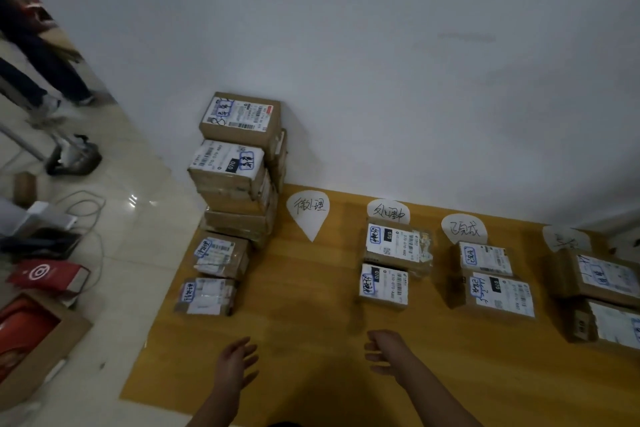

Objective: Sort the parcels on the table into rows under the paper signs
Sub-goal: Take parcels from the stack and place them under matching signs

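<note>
Against the wall (pixel 346 45), a table (pixel 311 305) is carrying parcels (pixel 383 284) under signs (pixel 308 215); lower left, a carton (pixel 71 331) is holding red goods (pixel 20 333). Left hand (pixel 235 360) and right hand (pixel 384 350) are hovering slack, empty.

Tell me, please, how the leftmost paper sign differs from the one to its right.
The leftmost sign shows whole, down to its pointed tip; the second sign is overlapped below by a parcel. No parcels lie under the leftmost sign; two lie in a row under the second. Both are white paper with black handwriting.
</note>
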